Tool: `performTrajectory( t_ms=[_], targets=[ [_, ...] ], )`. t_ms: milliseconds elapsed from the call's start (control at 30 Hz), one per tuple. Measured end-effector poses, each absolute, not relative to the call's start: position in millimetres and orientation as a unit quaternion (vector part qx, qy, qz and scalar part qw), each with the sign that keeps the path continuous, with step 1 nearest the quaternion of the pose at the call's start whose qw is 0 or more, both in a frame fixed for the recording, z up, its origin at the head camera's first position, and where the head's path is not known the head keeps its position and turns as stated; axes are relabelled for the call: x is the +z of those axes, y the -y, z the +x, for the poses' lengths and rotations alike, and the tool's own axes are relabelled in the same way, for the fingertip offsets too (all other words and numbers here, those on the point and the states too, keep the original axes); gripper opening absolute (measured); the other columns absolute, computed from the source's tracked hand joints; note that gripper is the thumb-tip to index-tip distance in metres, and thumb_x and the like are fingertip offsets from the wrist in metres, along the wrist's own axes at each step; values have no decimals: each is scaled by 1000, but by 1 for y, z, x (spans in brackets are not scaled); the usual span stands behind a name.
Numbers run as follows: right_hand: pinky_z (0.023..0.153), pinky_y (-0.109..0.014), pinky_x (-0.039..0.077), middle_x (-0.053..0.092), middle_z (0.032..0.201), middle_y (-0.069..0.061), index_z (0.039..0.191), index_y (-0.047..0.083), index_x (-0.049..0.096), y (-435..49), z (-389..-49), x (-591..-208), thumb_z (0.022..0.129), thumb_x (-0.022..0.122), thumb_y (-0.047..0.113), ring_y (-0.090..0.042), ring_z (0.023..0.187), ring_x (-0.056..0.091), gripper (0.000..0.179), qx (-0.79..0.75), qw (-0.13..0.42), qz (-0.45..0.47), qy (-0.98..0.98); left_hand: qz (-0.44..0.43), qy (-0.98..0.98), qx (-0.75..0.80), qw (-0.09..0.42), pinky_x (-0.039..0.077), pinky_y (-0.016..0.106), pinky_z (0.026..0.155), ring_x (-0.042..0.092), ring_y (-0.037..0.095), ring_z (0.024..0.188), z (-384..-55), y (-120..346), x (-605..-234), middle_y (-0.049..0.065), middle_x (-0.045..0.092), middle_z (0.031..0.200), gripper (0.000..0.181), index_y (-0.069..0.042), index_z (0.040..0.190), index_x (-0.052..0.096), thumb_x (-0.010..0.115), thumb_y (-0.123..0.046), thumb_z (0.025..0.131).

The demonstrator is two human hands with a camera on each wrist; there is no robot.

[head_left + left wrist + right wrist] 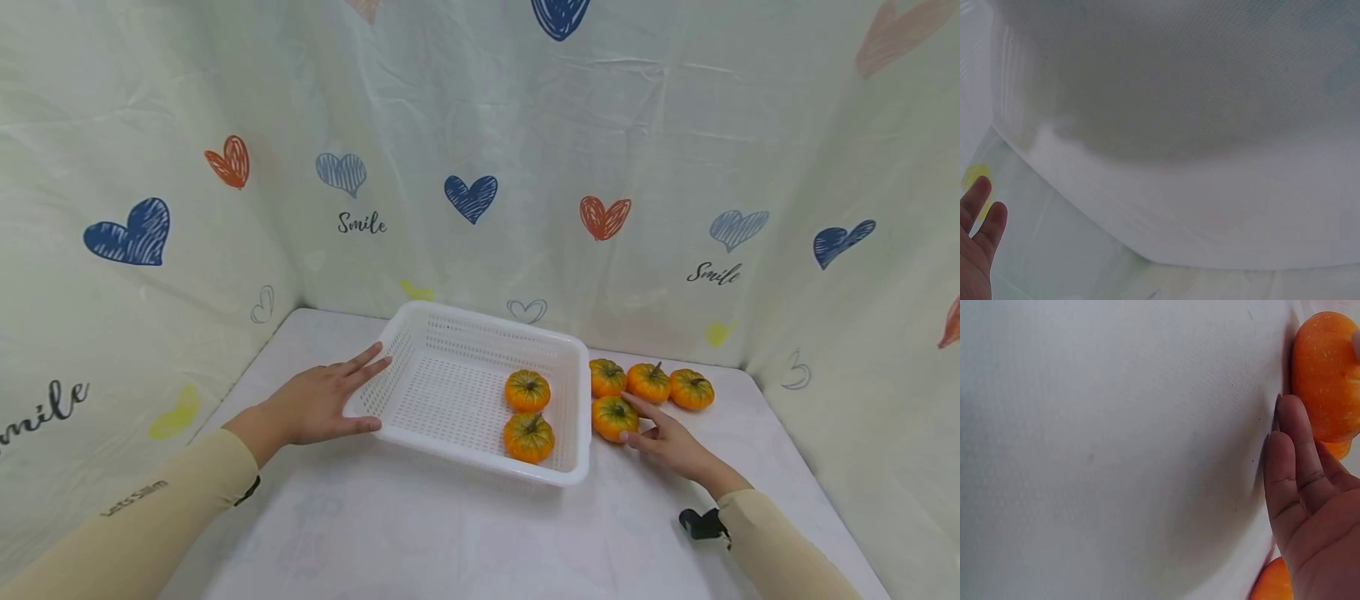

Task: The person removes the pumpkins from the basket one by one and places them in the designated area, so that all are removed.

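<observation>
A white perforated plastic basket (465, 454) stands on the table with two small orange pumpkins, one (527, 391) behind the other (528, 438), at its right side. My left hand (318, 406), fingers spread and straight, rests against the basket's left end; in the left wrist view only some fingers (991, 228) show. Just outside the basket's right wall, my right hand (670, 444) holds a small pumpkin (613, 418) between thumb and fingers. The right wrist view shows that pumpkin (1325, 375) low over the tabletop, with fingers (1282, 462) along its side.
Behind the held pumpkin, three more pumpkins form a row: one beside the basket (606, 377), one in the middle (648, 382) and one at the right (691, 389). A heart-patterned curtain (525, 125) closes off the back and sides of the white table (420, 533).
</observation>
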State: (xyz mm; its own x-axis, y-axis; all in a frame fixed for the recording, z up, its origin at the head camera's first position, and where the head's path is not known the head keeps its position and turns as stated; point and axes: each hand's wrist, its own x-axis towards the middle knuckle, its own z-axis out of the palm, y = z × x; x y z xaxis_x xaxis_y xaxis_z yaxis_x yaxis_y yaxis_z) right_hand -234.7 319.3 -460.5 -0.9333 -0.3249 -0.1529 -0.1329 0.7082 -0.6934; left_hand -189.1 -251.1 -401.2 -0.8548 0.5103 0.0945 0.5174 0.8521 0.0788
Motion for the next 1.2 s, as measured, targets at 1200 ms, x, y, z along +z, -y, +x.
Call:
performTrajectory(
  t_ms=[1200],
  targets=[
    [99, -55, 46, 39, 153, -19, 157, 18, 34, -169, -295, -323, 94, 69, 41, -40, 130, 48, 75, -231, 186, -248, -922, -270, 961, -56, 36, 44, 56, 100, 51, 32, 131, -189, 253, -403, 5, 16, 166, 95, -18, 159, 26, 46, -77, 88]
  ],
)
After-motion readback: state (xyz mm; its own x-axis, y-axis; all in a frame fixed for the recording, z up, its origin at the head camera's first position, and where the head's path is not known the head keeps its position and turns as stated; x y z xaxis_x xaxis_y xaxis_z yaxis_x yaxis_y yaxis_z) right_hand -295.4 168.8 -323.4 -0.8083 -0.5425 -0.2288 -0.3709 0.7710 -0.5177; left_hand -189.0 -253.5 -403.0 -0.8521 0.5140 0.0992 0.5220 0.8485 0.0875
